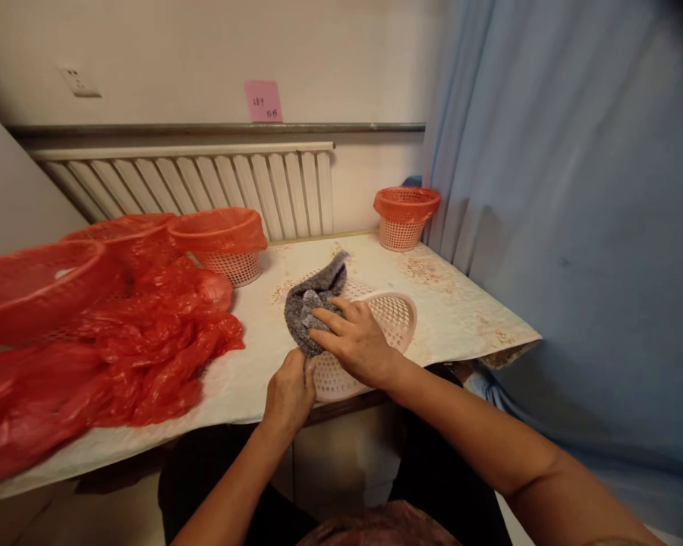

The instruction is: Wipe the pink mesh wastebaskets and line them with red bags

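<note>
A pale pink perforated plastic basket [333, 379] lies on its side near the front edge of the table. A dark grey cloth [299, 312] is bunched against it. My right hand [361, 345] is on the cloth, its fingers curved over it and pressing it to the basket. Closed at the near left edge of the basket is my left hand [290, 388], just below the cloth's lower end. What its fingertips grip is partly hidden, though they appear to be on the rim.
Crumpled red plastic bags [148, 349] cover the left of the table. Red-lined baskets stand behind them, including a perforated one [236, 265]. Another red-lined basket [401, 231] stands at the back right. A radiator [205, 189] lines the wall; a blue curtain [574, 227] hangs right.
</note>
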`<state>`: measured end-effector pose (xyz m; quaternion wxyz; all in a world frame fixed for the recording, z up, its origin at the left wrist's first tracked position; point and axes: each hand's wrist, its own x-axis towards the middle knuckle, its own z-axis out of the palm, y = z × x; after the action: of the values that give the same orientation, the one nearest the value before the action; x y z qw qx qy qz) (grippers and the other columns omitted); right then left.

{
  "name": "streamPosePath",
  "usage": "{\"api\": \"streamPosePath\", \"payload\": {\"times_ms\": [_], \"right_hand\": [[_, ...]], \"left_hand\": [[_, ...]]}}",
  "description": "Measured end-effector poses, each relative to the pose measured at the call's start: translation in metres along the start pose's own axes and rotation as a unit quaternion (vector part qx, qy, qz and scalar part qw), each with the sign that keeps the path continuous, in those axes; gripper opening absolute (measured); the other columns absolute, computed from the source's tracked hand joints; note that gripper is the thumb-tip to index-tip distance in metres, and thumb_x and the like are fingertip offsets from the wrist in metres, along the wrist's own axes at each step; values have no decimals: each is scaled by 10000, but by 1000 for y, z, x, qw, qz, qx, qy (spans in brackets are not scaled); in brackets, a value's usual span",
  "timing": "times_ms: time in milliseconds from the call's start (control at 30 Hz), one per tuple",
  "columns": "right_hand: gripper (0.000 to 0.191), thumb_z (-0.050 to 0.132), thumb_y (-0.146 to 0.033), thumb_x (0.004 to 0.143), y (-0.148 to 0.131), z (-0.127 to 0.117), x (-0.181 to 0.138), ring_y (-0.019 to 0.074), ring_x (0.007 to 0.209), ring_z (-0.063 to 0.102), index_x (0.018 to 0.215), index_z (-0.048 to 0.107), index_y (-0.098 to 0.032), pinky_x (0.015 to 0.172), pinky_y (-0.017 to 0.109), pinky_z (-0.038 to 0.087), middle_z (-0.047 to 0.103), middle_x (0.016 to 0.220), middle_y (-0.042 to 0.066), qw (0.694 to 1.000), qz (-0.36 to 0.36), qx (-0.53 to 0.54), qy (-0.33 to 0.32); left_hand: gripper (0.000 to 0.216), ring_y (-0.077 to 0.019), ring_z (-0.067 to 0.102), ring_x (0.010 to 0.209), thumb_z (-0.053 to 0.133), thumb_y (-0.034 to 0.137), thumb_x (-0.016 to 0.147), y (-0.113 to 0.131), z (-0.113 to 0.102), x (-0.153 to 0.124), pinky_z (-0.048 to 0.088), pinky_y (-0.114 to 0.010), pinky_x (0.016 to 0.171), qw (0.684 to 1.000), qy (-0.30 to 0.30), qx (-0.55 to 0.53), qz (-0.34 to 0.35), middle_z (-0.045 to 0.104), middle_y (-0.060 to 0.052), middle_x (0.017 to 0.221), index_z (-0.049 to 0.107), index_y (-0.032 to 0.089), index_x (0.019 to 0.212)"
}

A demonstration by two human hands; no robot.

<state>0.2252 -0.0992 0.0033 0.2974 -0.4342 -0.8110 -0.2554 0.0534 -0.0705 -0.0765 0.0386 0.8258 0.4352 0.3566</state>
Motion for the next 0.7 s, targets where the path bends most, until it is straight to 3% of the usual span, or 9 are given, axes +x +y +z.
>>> {"api": "streamPosePath", "payload": {"times_ms": [167,300,400,533,700], "right_hand": [[236,500,-230,899,32,5,-8,224,1074,441,1096,606,-304,825,373,354,598,1148,26,1000,-2,-2,5],[358,589,-222,803,72,4,-34,243,1024,460,1160,575,-240,859,393,371,571,1165,81,994,104,-13,16],[385,581,-220,774,98,17,-70,246,1034,481,1156,562,-189,889,393,402,576,1118,104,977,201,24,68],[317,522,-251,779,105,51,-118,227,971,538,1079,582,-169,857,363,440,608,1014,89,914,368,80,147],[331,537,-385,754,78,93,-153,226,867,576,983,604,-156,810,349,450,652,936,95,786,574,116,199]], "left_hand": [[74,-194,575,681,402,190,858,-6,0,-9,431,-282,601,999,-30,33,-23,561,-24,744,459,216,819],[91,-184,547,645,397,206,860,-17,-1,-20,413,-277,573,998,-37,12,-40,527,-6,712,415,226,773],[97,-181,544,644,394,220,863,-24,2,-28,416,-277,576,999,-29,-12,-38,522,-4,717,410,227,768],[108,-179,545,657,393,218,868,-30,9,-35,419,-277,592,999,-5,-21,-36,515,-2,719,418,225,764],[119,-167,528,633,405,224,868,-40,16,-50,415,-264,578,997,13,-43,-56,512,4,705,436,219,754]]}}
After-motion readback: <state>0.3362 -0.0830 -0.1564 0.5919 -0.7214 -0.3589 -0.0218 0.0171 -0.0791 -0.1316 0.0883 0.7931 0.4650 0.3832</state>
